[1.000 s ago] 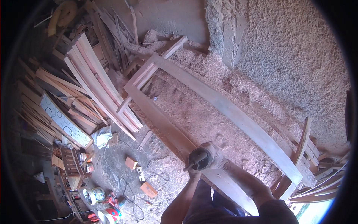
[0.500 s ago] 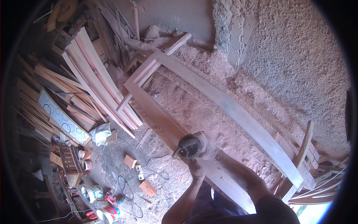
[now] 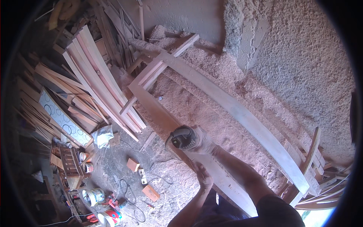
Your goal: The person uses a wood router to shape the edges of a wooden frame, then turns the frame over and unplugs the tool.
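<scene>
Farther up the near rail (image 3: 155,106) than before, the dark round tool (image 3: 183,137) now sits apart from the left grip (image 3: 204,177). A crosspiece (image 3: 186,45) seems to carry the wooden frame (image 3: 228,99), presumably keeping it raised. The right grip (image 3: 202,141) clasps the tool, likely to steady it; whether the left clutches the rail's edge, I cannot tell. Brown blocks (image 3: 151,192) and a smaller pale strip (image 3: 142,176) on the floor (image 3: 168,173), leftward, could obstruct footing.
</scene>
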Available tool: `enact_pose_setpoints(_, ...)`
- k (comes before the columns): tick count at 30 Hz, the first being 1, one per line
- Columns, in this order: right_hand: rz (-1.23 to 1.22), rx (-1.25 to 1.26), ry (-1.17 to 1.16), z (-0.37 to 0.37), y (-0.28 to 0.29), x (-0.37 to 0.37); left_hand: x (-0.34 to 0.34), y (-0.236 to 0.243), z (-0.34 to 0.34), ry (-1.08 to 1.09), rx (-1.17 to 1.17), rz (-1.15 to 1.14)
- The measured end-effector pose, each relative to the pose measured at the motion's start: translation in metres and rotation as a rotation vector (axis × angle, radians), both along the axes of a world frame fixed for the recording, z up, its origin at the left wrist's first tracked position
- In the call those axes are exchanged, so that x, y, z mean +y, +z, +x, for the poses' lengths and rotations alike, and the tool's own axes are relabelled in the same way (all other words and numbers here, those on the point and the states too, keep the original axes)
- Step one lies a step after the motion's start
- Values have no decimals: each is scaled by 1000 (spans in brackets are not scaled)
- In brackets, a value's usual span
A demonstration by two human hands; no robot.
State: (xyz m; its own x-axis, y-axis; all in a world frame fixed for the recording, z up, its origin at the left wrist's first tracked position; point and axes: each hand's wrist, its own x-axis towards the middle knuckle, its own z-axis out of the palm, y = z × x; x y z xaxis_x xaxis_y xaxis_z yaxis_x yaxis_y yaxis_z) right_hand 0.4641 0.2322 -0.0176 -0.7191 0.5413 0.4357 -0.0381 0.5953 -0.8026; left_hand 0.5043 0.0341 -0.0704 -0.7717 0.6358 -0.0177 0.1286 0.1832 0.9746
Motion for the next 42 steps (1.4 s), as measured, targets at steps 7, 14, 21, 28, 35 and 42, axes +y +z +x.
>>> enact_pose_setpoints(7, -34, -46, -9, -31, 6, 9, 0, 2, 2, -16, -30, 22)
enact_pose_setpoints(14, -2, -105, -6, -63, 10, 21, 3, 11, 1, -29, 0, 30)
enact_pose_setpoints(21, 52, -179, -22, -93, -3, 36, -2, 8, 4, -22, -46, -38)
enact_pose_setpoints(28, 16, -149, -36, -129, 4, 45, -2, 19, -1, -31, -96, -85)
enact_pose_setpoints(35, -170, -77, -23, -209, 3, 82, -7, 14, -1, -56, -103, -115)
enact_pose_setpoints(42, -222, -148, 1, -204, 6, 80, 18, 19, -130, -50, 345, -43)
